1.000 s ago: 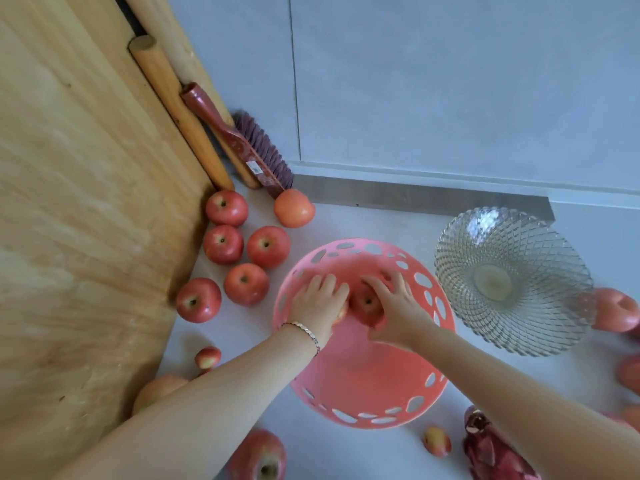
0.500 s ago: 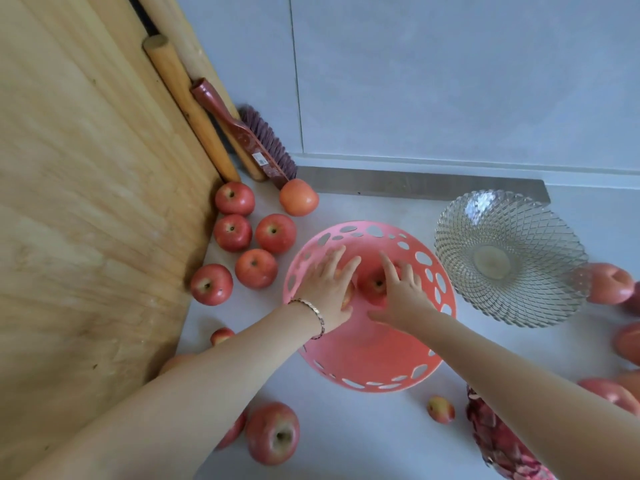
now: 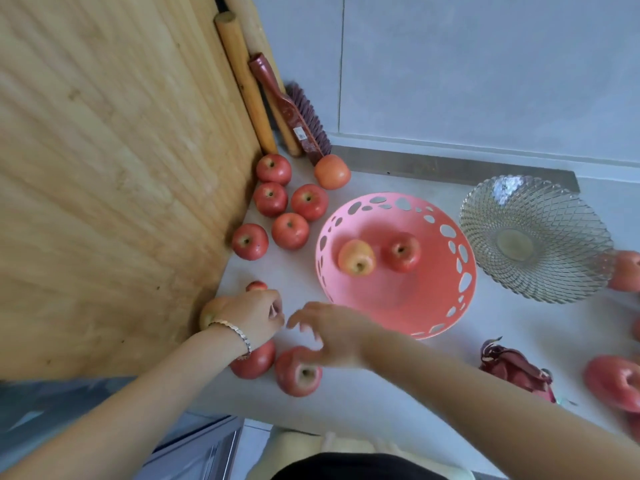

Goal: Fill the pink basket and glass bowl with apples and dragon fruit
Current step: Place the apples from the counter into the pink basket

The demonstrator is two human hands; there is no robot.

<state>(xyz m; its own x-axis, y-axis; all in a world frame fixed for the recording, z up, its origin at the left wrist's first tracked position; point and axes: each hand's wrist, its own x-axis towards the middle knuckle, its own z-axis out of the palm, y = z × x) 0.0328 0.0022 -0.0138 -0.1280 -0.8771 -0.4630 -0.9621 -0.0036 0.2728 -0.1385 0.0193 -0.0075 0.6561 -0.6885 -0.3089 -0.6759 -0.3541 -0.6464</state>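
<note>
The pink basket (image 3: 415, 306) stands mid-counter with two apples in it, a yellowish one (image 3: 356, 258) and a red one (image 3: 401, 252). To its right the glass bowl (image 3: 571, 216) holds nothing. My left hand (image 3: 249, 317) hovers by the wooden board, fingers loosely curled, above a pale apple (image 3: 207, 311) and a red apple (image 3: 256, 363). My right hand (image 3: 334, 336) is spread open just over another red apple (image 3: 298, 374) in front of the basket. A dragon fruit (image 3: 512, 368) lies at the lower right.
Several red apples (image 3: 289, 231) cluster left of the basket beside the upright wooden board (image 3: 121, 168). A small apple (image 3: 256, 285) lies near my left hand. Rolling pins (image 3: 242, 81) and a brush (image 3: 294, 112) lean in the corner. More apples (image 3: 613, 381) lie at the right edge.
Both hands let go of the two apples in the basket and drew back toward me and left, to the apples near the counter's front edge.
</note>
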